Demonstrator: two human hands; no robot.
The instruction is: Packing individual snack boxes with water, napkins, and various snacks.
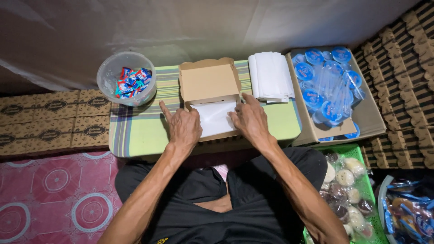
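Both hands are flat, fingers spread, gripping nothing: left hand (183, 128) and right hand (250, 119) press a white paper liner (214, 118) into one open cardboard box (210, 86) mid-tabletop. So the box looks lined but has no food in it yet. Also one tub of candies (127, 77) at the far left corner and one stack of white sheets (270, 76) toward the far right.

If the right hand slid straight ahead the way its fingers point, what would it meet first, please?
Probably the upright lid of the open cardboard box, since the right hand points up and slightly left across the white paper liner; depth is uncertain.
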